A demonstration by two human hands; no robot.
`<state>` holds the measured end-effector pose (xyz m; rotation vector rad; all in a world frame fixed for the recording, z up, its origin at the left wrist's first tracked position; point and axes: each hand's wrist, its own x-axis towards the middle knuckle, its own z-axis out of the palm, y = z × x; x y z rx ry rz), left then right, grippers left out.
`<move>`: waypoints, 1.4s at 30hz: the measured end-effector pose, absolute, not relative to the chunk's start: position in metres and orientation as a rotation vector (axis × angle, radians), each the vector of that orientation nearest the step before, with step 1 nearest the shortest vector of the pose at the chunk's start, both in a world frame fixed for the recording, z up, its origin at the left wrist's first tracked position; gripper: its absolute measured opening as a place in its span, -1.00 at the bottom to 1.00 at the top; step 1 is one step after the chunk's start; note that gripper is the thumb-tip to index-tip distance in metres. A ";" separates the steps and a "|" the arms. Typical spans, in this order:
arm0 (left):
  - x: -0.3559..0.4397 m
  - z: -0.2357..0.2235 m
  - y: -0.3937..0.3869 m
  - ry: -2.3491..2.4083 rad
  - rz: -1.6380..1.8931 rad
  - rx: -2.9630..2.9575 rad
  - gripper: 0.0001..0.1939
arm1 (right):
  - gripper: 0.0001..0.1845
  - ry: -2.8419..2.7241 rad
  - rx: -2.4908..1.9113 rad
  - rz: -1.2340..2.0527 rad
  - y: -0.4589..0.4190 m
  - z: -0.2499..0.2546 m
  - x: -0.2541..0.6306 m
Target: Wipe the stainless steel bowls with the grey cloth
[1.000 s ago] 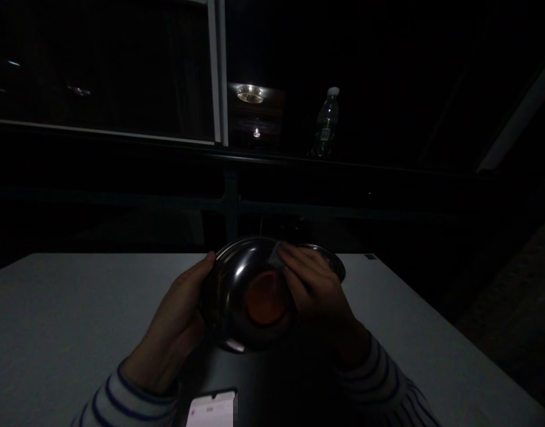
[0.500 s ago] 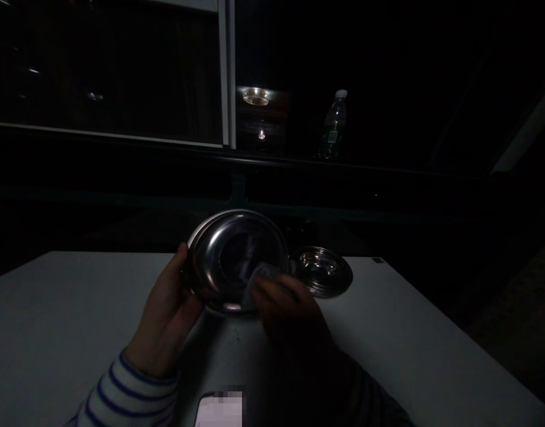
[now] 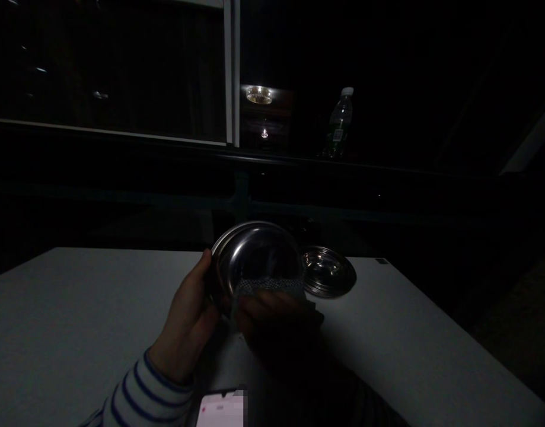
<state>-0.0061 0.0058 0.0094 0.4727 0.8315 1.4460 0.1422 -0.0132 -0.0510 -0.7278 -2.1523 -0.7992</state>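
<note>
My left hand [image 3: 190, 314] grips the left rim of a shiny steel bowl [image 3: 261, 252], which is tilted with its rounded outside towards me above the table. Across the lower part of that bowl, my right hand [image 3: 276, 314] presses a greyish cloth [image 3: 272, 283] with a patterned edge. The right fingers are bent over the cloth and lie in deep shadow. Just to the right, other steel bowls [image 3: 328, 273], seemingly stacked, rest on the table with their hollow side up.
The white table [image 3: 98, 308] spans the foreground. A lit phone [image 3: 221, 409] lies at its near edge. Behind the table, a plastic bottle [image 3: 340, 124] with a white cap stands on a dark ledge by the window frame [image 3: 233, 71]. The room is very dim.
My left hand and the held bowl have shifted right and slightly down in view. My right hand has moved lower, and the cloth is now spread wider across the bowl.
</note>
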 end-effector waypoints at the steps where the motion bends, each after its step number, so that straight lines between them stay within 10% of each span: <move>1: -0.006 0.009 0.006 0.823 1.453 0.462 -0.76 | -0.78 -2.198 -0.752 -0.764 -0.014 -0.052 0.141; 42: -0.001 0.007 0.001 0.894 1.434 0.533 -0.76 | -0.75 -2.122 -0.756 -0.785 -0.024 -0.037 0.155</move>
